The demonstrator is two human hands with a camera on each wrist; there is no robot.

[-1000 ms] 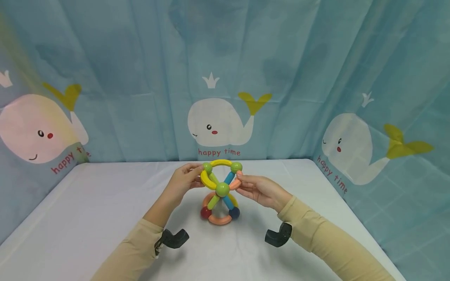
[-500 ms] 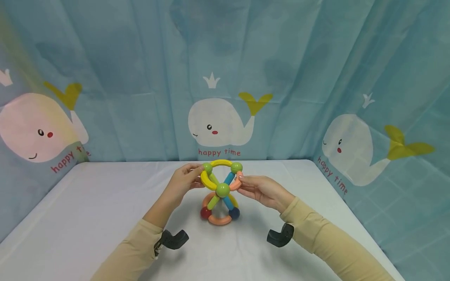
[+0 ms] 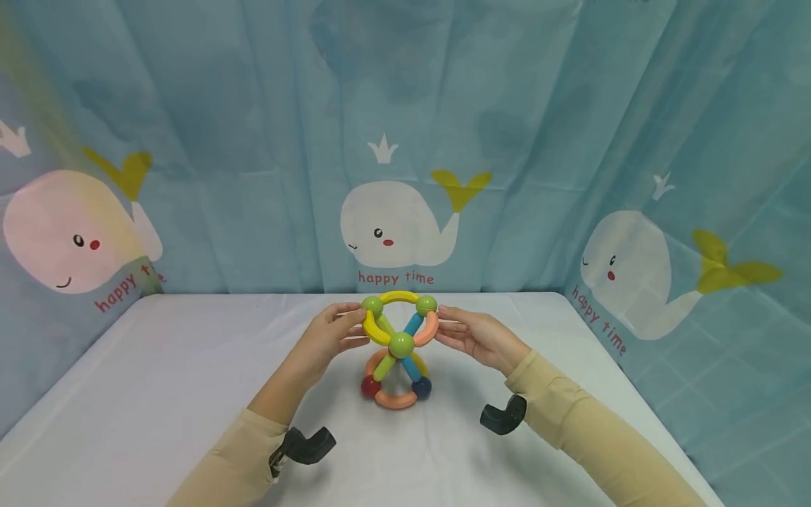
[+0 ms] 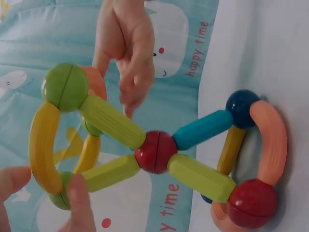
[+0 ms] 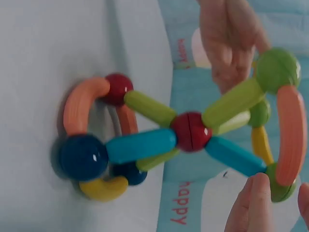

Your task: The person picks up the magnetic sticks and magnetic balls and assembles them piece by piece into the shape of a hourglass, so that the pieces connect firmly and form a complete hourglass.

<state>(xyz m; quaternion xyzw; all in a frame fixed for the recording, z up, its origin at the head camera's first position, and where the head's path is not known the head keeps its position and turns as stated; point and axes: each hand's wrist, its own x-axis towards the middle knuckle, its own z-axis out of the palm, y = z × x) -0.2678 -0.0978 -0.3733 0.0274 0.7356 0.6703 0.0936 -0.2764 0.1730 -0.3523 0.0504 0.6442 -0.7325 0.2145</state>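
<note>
A toy of magnetic rods and balls (image 3: 401, 345) stands upright on the white table, narrow at the middle with a ring above and below. Green balls and yellow and peach curved rods form its top ring; red and dark blue balls sit in the lower one. My left hand (image 3: 326, 341) is at the upper left, fingers fairly straight, its fingertips right at a green ball (image 4: 60, 195) and the yellow curved rod (image 4: 44, 147). On the other side my right hand (image 3: 481, 339) has its fingers extended beside the peach curved rod (image 5: 291, 135), thumb and fingers apart.
The white tabletop (image 3: 177, 380) reaches back to a blue curtain (image 3: 253, 141) printed with whales, which also runs along both sides. A black wrist mount (image 3: 308, 445) sits on the left sleeve, another mount (image 3: 503, 415) on the right.
My right fingers have let go of the peach curved rod and moved slightly outward. The left fingers have loosened and spread at the green ball. The toy stays in place.
</note>
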